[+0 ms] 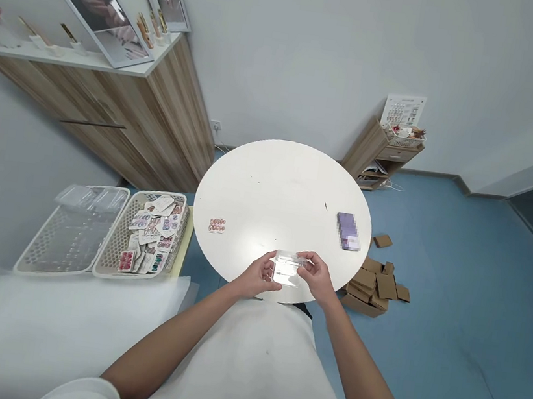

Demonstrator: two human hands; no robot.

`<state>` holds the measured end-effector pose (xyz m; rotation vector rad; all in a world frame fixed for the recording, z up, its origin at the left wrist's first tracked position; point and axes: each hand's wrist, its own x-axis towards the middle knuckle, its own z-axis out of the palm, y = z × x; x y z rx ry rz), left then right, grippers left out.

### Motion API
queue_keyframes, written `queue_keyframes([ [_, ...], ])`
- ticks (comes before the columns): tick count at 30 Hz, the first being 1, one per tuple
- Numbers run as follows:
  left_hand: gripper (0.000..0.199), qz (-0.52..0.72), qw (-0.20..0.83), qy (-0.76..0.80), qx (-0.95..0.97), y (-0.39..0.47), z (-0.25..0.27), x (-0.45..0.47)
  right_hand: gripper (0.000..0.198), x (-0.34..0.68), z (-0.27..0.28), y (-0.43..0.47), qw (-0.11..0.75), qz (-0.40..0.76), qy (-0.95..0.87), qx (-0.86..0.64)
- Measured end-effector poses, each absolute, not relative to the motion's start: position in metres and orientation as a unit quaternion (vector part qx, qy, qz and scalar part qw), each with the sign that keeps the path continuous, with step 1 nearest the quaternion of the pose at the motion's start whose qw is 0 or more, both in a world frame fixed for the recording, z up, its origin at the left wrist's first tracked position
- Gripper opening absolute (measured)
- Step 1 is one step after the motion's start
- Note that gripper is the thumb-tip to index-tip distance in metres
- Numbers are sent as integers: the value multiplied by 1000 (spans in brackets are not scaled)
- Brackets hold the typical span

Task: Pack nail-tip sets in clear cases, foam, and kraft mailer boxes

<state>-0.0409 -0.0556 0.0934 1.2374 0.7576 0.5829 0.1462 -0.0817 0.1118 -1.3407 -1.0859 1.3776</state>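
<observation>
Between both hands, at the near edge of the white table (287,189), is a clear plastic box (287,269). Its left side is gripped by my left hand (259,276), with the thumb along the lower edge. My right hand (316,275) holds the right side, thumb on top and fingers at the far corner. Whether the box's lid is up or down I cannot make out. A small card of pinkish press-on nails (216,225) lies flat on the table to the left. Toward the right edge lies a purple packet (349,231), partly blurred.
Left of the table, one white basket (114,258) holds nail cards and another (39,245) holds clear plastic boxes. Cardboard boxes (367,288) lie on the floor at right. A wooden cabinet (180,109) and a small shelf unit (369,144) stand by the wall.
</observation>
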Motion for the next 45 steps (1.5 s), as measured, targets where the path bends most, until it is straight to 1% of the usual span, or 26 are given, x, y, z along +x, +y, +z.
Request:
queue_keyframes([
  [2,72,260,712,349,551,-56,92,-43,44,143,113,-81,440,562,-428,-554],
  [5,64,262,723,359,529,-57,88,-43,43,138,111,-83,444,564,-410,-563],
  [9,50,280,716,430,472,-59,76,-41,40,135,108,-88,439,568,-397,-572],
  [12,37,294,698,469,454,-62,65,-40,38,138,109,-91,411,563,-397,-597],
  [14,33,296,698,469,453,-64,59,-39,38,141,109,-92,386,572,-387,-611],
  [20,30,289,707,469,444,-73,45,-33,40,153,93,-85,341,568,-365,-654],
  [25,28,304,699,506,405,-77,32,-29,37,156,68,-77,309,578,-343,-673],
  [29,30,303,684,562,353,-69,20,-22,45,154,48,-75,310,573,-322,-687],
  [33,28,299,675,595,318,-58,7,-10,54,155,29,-82,298,563,-343,-691],
  [37,26,282,660,619,318,-49,-1,0,54,160,14,-87,263,582,-358,-681],
  [41,25,258,623,651,349,-41,-4,5,53,167,4,-82,259,592,-365,-670],
  [43,27,234,599,670,371,-39,-4,5,54,170,0,-80,258,594,-373,-664],
  [45,36,205,579,689,384,-39,-2,4,56,171,-3,-80,257,590,-385,-662],
])
